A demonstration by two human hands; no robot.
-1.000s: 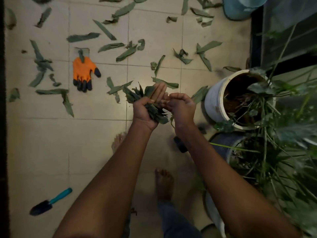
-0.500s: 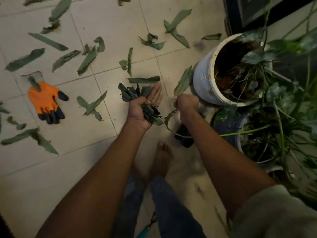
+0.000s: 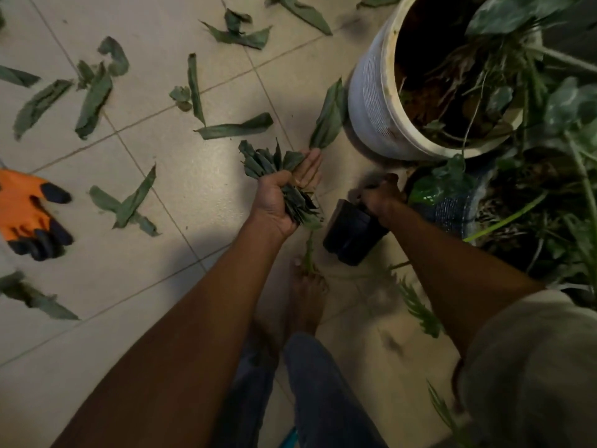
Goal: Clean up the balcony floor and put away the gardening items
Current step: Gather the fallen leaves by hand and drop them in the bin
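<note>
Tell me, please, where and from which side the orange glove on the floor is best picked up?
Take the orange glove by its orange palm, coming straight down from above. It lies flat on the tiles, with its dark fingertips pointing right and toward the person, so a pinch across the broad palm should lift it whole. Its cuff end runs out of view. Both hands are occupied, so one would probably need freeing first.

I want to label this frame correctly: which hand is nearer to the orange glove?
Left. The left hand, gripping a leaf bundle, is mid-floor, right of the orange glove; the right hand is farther away, on the small black pot.
</note>
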